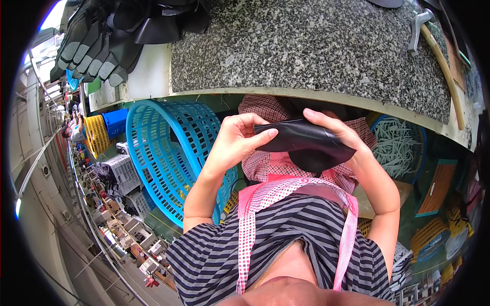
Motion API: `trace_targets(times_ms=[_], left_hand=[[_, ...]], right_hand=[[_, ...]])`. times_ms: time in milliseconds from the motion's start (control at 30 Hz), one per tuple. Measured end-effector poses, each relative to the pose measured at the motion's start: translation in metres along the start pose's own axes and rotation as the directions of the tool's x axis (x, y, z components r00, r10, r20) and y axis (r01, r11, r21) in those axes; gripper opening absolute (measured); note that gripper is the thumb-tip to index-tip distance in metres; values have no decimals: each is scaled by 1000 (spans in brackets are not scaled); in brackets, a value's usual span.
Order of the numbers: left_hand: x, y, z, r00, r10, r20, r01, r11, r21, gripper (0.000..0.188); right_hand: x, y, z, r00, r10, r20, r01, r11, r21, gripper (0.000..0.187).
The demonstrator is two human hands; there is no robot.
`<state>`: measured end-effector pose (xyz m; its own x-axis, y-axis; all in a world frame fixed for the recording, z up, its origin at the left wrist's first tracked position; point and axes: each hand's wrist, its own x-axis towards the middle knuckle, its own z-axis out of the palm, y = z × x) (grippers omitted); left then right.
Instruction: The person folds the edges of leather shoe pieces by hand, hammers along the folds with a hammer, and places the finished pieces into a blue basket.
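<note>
A glossy black leather shoe upper (pixel 301 135) is stretched between my two hands above my lap. My left hand (pixel 237 135) pinches its left end, thumb on the near face and fingers folded behind. On the other side my right hand (pixel 339 131) grips the upper edge and right end, its thumb along the top and the other fingers mostly hidden behind the leather. A rounded black flap hangs below the middle of the piece. Both hands are just off the near edge of the speckled stone worktop (pixel 306 51).
Black uppers with grey parts (pixel 94 58) are heaped at the worktop's left. A hammer (pixel 443 66) lies at its right. A large blue basket (pixel 176 153) stands by my left arm; pale strips (pixel 393 148) fill a container at right. A brown board (pixel 437 187) is farther right.
</note>
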<state>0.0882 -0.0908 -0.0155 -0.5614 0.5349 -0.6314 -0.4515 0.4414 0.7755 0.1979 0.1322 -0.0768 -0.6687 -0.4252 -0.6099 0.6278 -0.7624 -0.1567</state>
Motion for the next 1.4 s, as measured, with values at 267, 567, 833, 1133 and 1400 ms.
trace_targets(times_ms=[267,567,833,1133,1400], left_hand=[[-12,9,-9,1000,13,22,-12,997,-70,14],[-18,2,-19,998,-56,11,57,996,-76,9],[-16,-10,-17,999,32,34,-31,998,-46,12],[-10,-19,-15,1000,8,7,-8,1000,26,15],[-10,-25,-10,1000,6,-15,-6,1000,24,17]], right_hand=[[-4,-1,0,946,-308,97,321,865,-385,59],[2,20,4,905,-425,28,383,783,-489,59],[-3,28,0,891,-449,63,414,748,-519,53],[-1,30,-6,911,-413,-12,317,716,-622,33],[5,35,-14,929,-369,-22,296,780,-552,27]])
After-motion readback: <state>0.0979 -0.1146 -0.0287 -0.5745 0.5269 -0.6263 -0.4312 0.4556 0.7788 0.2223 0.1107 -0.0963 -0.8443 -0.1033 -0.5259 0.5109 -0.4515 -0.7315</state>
